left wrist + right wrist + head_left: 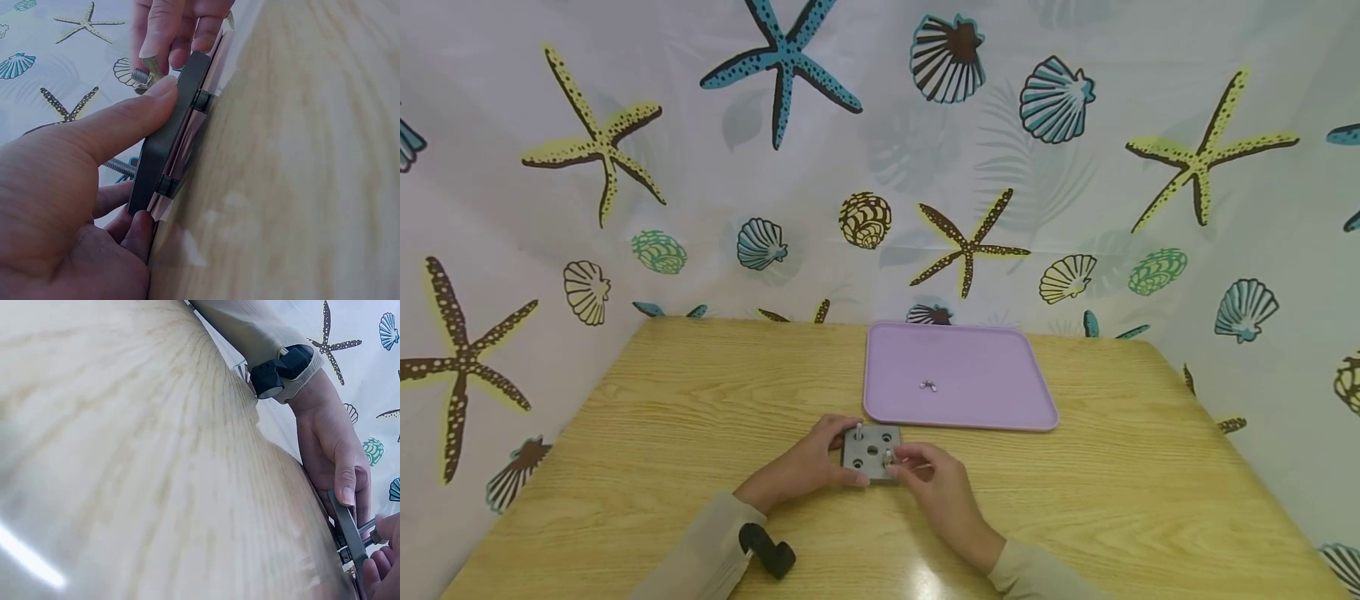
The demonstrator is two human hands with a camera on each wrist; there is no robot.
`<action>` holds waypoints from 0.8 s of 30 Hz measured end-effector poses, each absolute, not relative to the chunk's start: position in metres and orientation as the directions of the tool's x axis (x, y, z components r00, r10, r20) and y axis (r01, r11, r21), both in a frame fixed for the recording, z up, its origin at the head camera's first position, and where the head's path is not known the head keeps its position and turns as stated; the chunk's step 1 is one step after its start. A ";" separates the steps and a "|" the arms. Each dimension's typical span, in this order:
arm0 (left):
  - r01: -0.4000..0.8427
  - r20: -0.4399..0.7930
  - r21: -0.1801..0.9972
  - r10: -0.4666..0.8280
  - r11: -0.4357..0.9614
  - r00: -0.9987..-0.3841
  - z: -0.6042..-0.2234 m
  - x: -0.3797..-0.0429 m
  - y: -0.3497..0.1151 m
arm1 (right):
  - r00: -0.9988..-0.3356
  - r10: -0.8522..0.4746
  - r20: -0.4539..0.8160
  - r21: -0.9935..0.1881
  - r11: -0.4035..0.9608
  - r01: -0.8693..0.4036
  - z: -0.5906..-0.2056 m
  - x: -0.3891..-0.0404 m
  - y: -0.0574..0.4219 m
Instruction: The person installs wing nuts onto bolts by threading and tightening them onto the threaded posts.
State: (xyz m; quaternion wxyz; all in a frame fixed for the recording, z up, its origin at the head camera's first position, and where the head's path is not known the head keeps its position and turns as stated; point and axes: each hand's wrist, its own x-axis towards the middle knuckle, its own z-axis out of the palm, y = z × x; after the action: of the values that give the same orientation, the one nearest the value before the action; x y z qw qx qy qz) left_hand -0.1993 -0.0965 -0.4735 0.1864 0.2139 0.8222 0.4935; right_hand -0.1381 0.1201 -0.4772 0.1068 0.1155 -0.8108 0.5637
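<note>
A grey square metal plate (880,442) with several holes lies low over the wooden table, on small black feet seen in the left wrist view. My left hand (801,467) grips its left side, thumb along the near edge and fingers at the far corner. A bare threaded stud (859,431) stands upright at the plate's far left corner. At the near right corner, my right hand (940,487) pinches a wing nut (151,65) between thumb and fingers, at a second threaded stud (140,75). How far the nut sits on the thread is hidden by the fingers.
Behind the plate lies a purple tray (1000,367) with a silver wing nut (928,386) on it. The wooden table (700,375) meets a patterned curtain (850,158) at its back and sides. A black camera mount (767,552) sits on the left sleeve.
</note>
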 end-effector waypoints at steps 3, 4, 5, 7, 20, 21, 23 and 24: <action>0.178 -0.087 0.892 0.542 0.416 -0.836 -0.476 -0.200 -0.096 | -0.945 -0.078 0.319 -0.883 0.337 -0.326 -0.478 -0.139 0.118; 0.180 -0.085 0.891 0.543 0.416 -0.836 -0.476 -0.200 -0.096 | -0.944 -0.079 0.320 -0.880 0.343 -0.327 -0.477 -0.139 0.117; 0.178 -0.086 0.892 0.543 0.416 -0.835 -0.477 -0.200 -0.096 | -0.944 -0.079 0.320 -0.877 0.352 -0.327 -0.476 -0.139 0.116; 0.172 -0.091 0.892 0.540 0.417 -0.837 -0.477 -0.200 -0.096 | -0.945 -0.079 0.318 -0.870 0.371 -0.324 -0.476 -0.140 0.115; 0.130 -0.126 0.894 0.520 0.429 -0.845 -0.473 -0.199 -0.096 | -0.925 -0.075 0.371 -0.843 0.391 -0.370 -0.474 -0.137 0.120; 0.133 -0.125 0.893 0.521 0.430 -0.844 -0.473 -0.199 -0.096 | -0.919 -0.076 0.386 -0.836 0.392 -0.383 -0.474 -0.136 0.121; 0.137 -0.123 0.892 0.522 0.431 -0.844 -0.473 -0.199 -0.096 | -0.910 -0.076 0.407 -0.824 0.400 -0.402 -0.474 -0.136 0.123; 0.139 -0.122 0.891 0.523 0.432 -0.843 -0.473 -0.199 -0.096 | -0.908 -0.078 0.411 -0.821 0.401 -0.406 -0.474 -0.136 0.124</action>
State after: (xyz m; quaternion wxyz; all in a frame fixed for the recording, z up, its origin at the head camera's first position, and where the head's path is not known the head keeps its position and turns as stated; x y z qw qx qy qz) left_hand -0.1990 -0.0959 -0.4731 0.1947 0.2011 0.8235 0.4935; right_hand -0.1355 0.1237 -0.4742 0.1556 0.1468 -0.8224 0.5271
